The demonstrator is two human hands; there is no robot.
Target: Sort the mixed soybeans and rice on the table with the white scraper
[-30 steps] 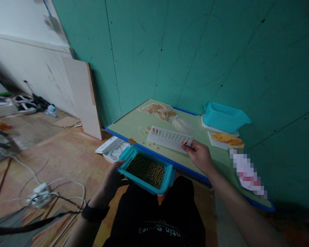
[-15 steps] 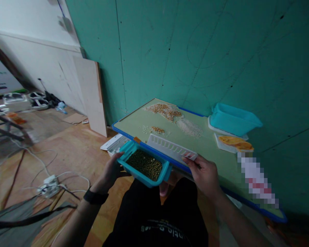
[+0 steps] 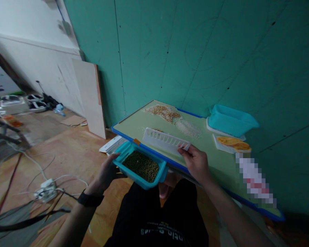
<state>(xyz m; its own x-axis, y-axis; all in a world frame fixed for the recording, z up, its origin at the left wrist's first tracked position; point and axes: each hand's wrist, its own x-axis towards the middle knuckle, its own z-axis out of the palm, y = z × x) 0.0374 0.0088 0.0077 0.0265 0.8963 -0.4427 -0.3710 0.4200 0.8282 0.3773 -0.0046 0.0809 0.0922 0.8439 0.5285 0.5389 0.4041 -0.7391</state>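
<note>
My left hand [image 3: 104,175] grips the left end of a teal tub [image 3: 141,166] filled with green and yellowish beans, held just below the near edge of a small green table [image 3: 211,145] with blue trim. My right hand [image 3: 195,161] pinches the right end of a white slotted strip [image 3: 166,140] that stands on the table near that edge. Behind the strip lie a pile of yellow beans [image 3: 164,111] and a patch of white grains [image 3: 186,127].
An upside-down teal tub [image 3: 231,120] on a white lid sits at the table's back right, with a white tray of orange pieces [image 3: 233,142] in front of it. A green wall stands close behind. Cables and a power strip [image 3: 45,190] lie on the wooden floor to the left.
The white strip swept toward the table's near edge and has moved back onto the table. The small bean cluster by it is now mostly hidden. The tub stays under the edge.
</note>
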